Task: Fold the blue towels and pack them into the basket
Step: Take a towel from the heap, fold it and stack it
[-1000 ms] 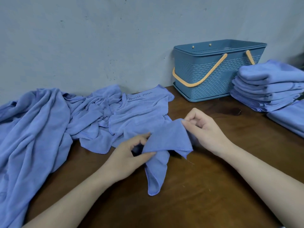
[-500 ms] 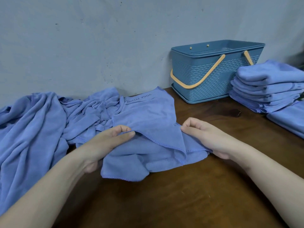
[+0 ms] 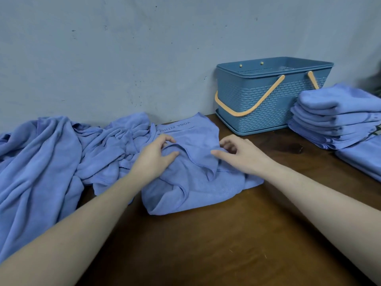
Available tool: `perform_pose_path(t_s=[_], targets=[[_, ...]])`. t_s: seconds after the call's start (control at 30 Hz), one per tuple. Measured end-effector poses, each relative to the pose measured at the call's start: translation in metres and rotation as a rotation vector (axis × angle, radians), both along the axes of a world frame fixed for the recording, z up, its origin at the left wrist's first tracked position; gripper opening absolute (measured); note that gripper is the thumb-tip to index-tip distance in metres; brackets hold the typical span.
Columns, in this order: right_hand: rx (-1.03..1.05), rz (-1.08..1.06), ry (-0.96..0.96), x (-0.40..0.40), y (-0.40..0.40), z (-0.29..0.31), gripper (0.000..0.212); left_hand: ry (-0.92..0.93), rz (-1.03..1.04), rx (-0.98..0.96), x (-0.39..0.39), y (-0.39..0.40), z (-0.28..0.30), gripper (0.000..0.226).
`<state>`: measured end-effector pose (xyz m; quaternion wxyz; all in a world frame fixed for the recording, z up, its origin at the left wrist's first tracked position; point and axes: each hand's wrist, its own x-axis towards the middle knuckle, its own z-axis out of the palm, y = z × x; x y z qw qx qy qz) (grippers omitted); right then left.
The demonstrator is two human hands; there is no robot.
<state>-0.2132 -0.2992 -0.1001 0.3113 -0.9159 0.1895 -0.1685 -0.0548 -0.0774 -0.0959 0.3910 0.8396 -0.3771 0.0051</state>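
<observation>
Both hands on one blue towel [image 3: 191, 182] lying rumpled mid-table, w/ "YOGA FITNE.." print at its far edge. Left hand [image 3: 153, 158] has fingers curled, pinching a raised fold of it between thumb and fingertips. Right hand [image 3: 240, 156] grips the fabric from the 3 o'clock side, thumb out along the hem, other fingers bent into the cloth.

Counts: 1 basket [image 3: 268, 112], blue w/ 2 orange handles folded down, at 1 o'clock against the wall [image 3: 123, 58], can't see any towels in it from here. 1 folded stack [image 3: 338, 118] at 2-3 o'clock touching the basket's right end, approx 6 layers but hard to count exactly. 1 more folded towel [image 3: 362, 159] flat just in front of the stack, cut off by the frame. Unfolded heap [image 3: 45, 157] at 9-10 o'clock, can't count those.

Bare wooden table [image 3: 216, 244] from 5 to 7 o'clock, plus a strip btw the towel and the stack.
</observation>
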Motion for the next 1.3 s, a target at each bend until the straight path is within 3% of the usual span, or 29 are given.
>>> perform_pose_path(t_s=[0.1,0.17,0.23,0.33,0.5,0.67,0.83,1.03,1.17,1.2,1.27,1.3], targets=[[-0.169,0.15,0.018,0.0,0.002,0.0,0.08,-0.079,0.045,0.172,-0.002,0.016,-0.01,0.045],[-0.186,0.255,0.099,0.004,0.005,0.001,0.084,-0.039,0.074,0.228,0.0,0.026,-0.015,0.059],[-0.219,0.324,0.176,0.007,0.008,-0.001,0.081,0.002,0.109,0.253,0.0,0.032,-0.018,0.06],[-0.319,0.319,0.152,0.001,0.011,-0.006,0.074,-0.009,0.089,0.266,-0.004,0.036,-0.023,0.044],[-0.55,0.28,0.074,-0.035,0.013,-0.014,0.058,-0.117,-0.147,0.172,-0.016,0.051,-0.028,0.019],[-0.697,0.204,-0.057,-0.073,0.028,-0.015,0.037,-0.068,-0.258,0.111,-0.033,0.062,-0.028,0.026],[-0.68,0.178,-0.105,-0.105,0.04,-0.008,0.039,0.045,-0.267,0.069,-0.051,0.069,-0.023,0.004],[-0.539,0.174,-0.066,-0.138,0.066,0.006,0.042,0.084,-0.307,0.025,-0.079,0.09,-0.013,0.003],[-0.454,0.184,-0.021,-0.149,0.079,0.015,0.033,0.213,-0.346,0.052,-0.081,0.107,-0.009,0.036],[-0.412,0.176,0.003,-0.148,0.08,0.018,0.026,0.252,-0.351,0.067,-0.08,0.109,-0.006,0.034],[-0.236,0.162,0.061,-0.142,0.078,0.025,0.017,0.309,-0.343,0.058,-0.08,0.107,0.003,0.008],[-0.119,0.169,0.061,-0.138,0.076,0.03,0.018,0.334,-0.335,0.012,-0.079,0.104,0.009,0.01]])
